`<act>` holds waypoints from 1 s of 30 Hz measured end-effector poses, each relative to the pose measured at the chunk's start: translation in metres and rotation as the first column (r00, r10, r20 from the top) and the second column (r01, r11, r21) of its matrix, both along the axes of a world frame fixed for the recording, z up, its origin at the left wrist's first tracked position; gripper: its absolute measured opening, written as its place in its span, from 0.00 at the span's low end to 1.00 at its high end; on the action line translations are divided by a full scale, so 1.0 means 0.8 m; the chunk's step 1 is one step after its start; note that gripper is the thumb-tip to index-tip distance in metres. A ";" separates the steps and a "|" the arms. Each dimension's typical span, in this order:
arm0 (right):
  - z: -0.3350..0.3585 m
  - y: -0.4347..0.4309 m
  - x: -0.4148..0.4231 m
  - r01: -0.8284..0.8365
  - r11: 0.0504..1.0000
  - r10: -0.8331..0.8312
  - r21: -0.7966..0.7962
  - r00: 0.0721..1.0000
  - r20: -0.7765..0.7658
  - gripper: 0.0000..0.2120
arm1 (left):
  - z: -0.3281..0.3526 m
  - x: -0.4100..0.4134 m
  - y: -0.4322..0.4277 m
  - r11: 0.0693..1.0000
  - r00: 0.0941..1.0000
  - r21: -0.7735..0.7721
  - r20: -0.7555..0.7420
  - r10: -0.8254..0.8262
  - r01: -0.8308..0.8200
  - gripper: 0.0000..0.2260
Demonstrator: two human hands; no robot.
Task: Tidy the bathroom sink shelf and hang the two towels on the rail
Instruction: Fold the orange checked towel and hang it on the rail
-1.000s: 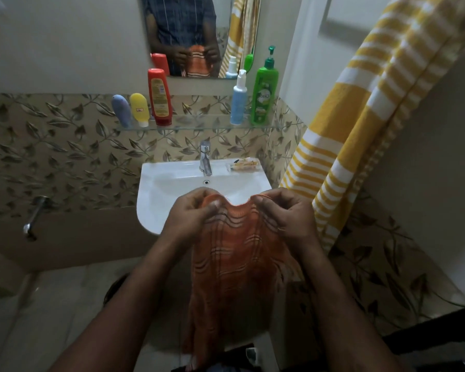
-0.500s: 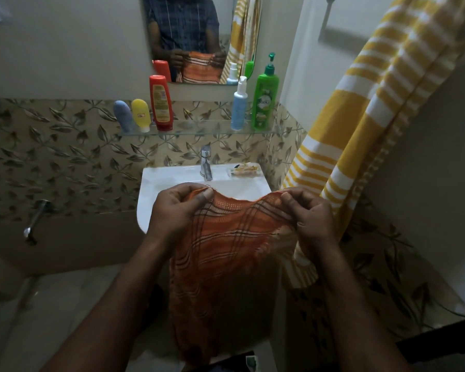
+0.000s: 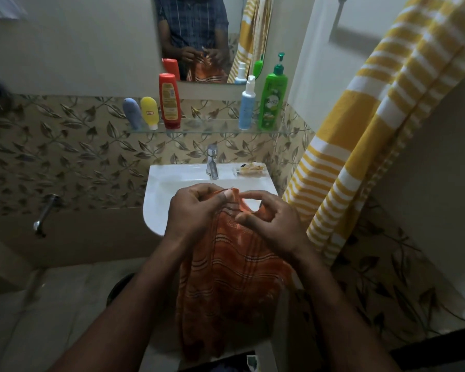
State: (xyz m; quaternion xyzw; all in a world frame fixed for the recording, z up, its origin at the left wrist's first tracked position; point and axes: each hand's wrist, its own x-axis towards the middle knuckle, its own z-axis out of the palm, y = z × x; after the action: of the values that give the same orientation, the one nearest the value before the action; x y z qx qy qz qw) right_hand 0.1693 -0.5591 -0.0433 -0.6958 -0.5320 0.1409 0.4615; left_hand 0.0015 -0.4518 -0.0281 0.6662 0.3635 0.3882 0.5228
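Over the sink (image 3: 163, 189), left hand (image 3: 196, 210) and right hand (image 3: 271, 224), close together, each pinch the top edge of 1 orange towel (image 3: 234, 277). It hangs down in front of the basin, btm end lost in shadow. Basin mostly hidden by the hands. Glass shelf (image 3: 207, 131) above holds 5 bottles (image 3: 169, 100): 3 at left, 2 at right. 1 yellow towel (image 3: 360, 157) hangs at right, top cut off by the frame.

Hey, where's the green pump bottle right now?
In the head view the green pump bottle stands at the right end of the glass shelf, just right of the blue spray bottle.
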 end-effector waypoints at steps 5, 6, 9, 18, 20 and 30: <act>0.003 0.010 -0.003 0.173 0.973 -0.182 0.152 0.982 0.044 0.05 | 0.000 -0.006 -0.005 0.989 0.990 -0.059 0.054 -0.131 0.134 0.03; 0.004 0.008 0.000 0.220 0.963 -0.226 0.158 0.974 0.025 0.05 | 0.000 -0.008 -0.004 0.990 0.991 -0.065 0.067 -0.118 0.122 0.03; 0.010 -0.002 0.012 0.277 0.945 -0.275 0.175 0.961 -0.035 0.06 | -0.003 -0.015 0.002 0.997 0.995 -0.080 0.103 -0.007 0.016 0.02; 0.027 0.001 -0.002 0.154 0.969 -0.134 0.195 0.985 -0.112 0.15 | -0.001 -0.009 -0.006 0.987 0.982 -0.053 0.124 -0.143 0.150 0.02; 0.028 0.007 -0.006 0.185 0.959 -0.114 0.215 0.946 -0.304 0.13 | -0.005 -0.006 -0.008 0.986 0.982 -0.040 0.104 -0.159 0.164 0.02; 0.009 0.021 -0.030 0.121 0.988 -0.092 0.094 0.958 -0.273 0.19 | -0.010 -0.006 -0.009 0.990 0.985 -0.015 0.100 -0.141 0.143 0.06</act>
State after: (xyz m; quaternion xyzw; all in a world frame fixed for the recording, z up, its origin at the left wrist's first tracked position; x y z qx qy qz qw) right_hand 0.1449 -0.5421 -0.0365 -0.6716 -0.4333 0.1792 0.5736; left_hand -0.0029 -0.4594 -0.0364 0.6645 0.2932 0.3784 0.5738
